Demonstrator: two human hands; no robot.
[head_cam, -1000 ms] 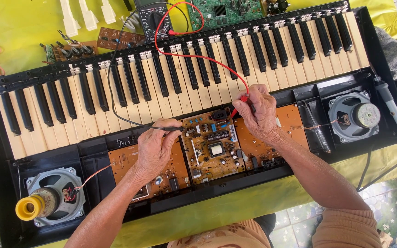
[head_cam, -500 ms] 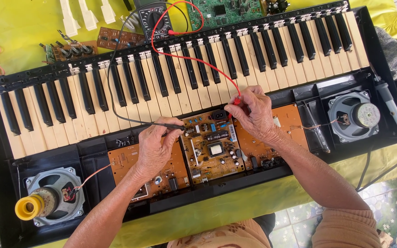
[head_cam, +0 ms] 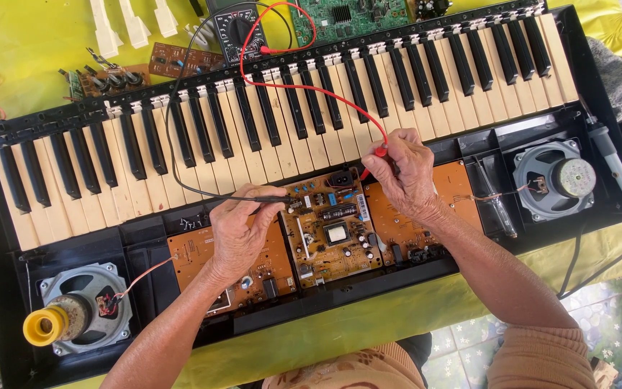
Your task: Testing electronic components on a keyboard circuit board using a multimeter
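Since the earlier frames the left hand [head_cam: 242,234] had moved only a little: it pushed the black probe [head_cam: 257,198] forward, so the tip now touched the left edge of the middle circuit board [head_cam: 332,230], just past the fingertips. This hand was closed around the probe, and under its palm lay the left brown board [head_cam: 196,252]. The right hand [head_cam: 404,176] had shifted slightly up toward the keys [head_cam: 289,122]. It was closed on the red probe [head_cam: 379,153], pinched between thumb and fingers, the tip pointing down at the upper right corner of the same middle board. Both tips now rested on this board, so a reading between two points seemed to be in progress. The meter [head_cam: 242,29] lay well above both hands, beyond the keys.
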